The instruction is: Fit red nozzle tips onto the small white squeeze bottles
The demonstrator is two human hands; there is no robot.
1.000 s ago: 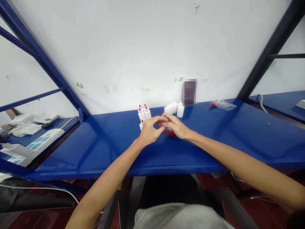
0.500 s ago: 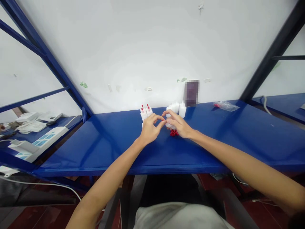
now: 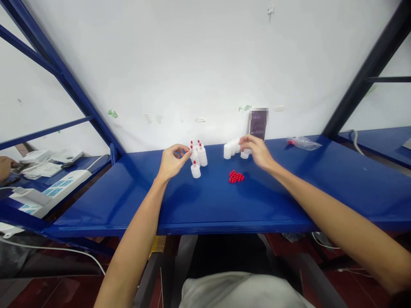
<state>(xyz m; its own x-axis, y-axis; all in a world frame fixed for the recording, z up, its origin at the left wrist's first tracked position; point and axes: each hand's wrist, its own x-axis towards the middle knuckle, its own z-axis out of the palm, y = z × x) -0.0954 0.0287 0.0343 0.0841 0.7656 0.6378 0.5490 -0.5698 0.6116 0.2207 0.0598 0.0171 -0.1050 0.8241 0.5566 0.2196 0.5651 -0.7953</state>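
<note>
My left hand [image 3: 175, 160] has its thumb and index finger together at the red cap of a white bottle [image 3: 193, 156], at the left edge of a group of red-capped bottles. A shorter-looking red-capped bottle [image 3: 195, 172] stands in front of them. My right hand [image 3: 257, 150] is curled over a white bottle [image 3: 244, 155], its fingertips at the top, which they partly hide. More white bottles [image 3: 227, 151] stand just left of it. Small red caps [image 3: 236, 176] lie in a cluster between the hands, nearer the front edge.
The blue table [image 3: 205, 209] meets a white wall. A dark, partly pixelated object [image 3: 257, 126] leans there behind the right-hand bottles. Farther right lies a clear plastic bag [image 3: 305, 143] with something red. At left are a power strip [image 3: 64, 188] and another person's hand [image 3: 4, 167].
My hands have parted: the left moved left to the capped bottles, the right moved up and right to the white bottles. The red caps and front capped bottle are now uncovered.
</note>
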